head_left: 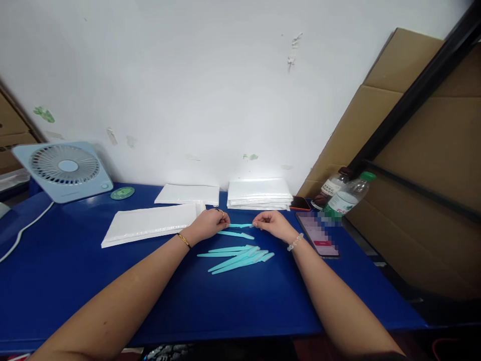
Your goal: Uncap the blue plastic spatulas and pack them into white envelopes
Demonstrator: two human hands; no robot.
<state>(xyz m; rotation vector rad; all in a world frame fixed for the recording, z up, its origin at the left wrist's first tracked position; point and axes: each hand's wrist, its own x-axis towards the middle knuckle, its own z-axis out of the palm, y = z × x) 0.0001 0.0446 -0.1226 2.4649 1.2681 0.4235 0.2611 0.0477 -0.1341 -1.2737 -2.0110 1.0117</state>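
Note:
One slim turquoise stick (240, 225) spans the space between my hands. My left hand (212, 223) pinches its left end, and my right hand (272, 224) pinches its right end. Just below it, another turquoise stick (238, 234) lies on the blue table (169, 301), its left end close under my left fingers. Nearer to me, several more turquoise sticks (236, 258) lie overlapping in a loose fan. A long white padded packet (150, 223) rests to the left, its right end beside my left hand.
Behind my hands are a white packet (188, 194) and a stack of white packets (259, 194) against the wall. A blue fan (67, 170) and green disc (123, 193) stand left. On the right are a phone (318, 234), another phone (299, 203) and two bottles (345, 198).

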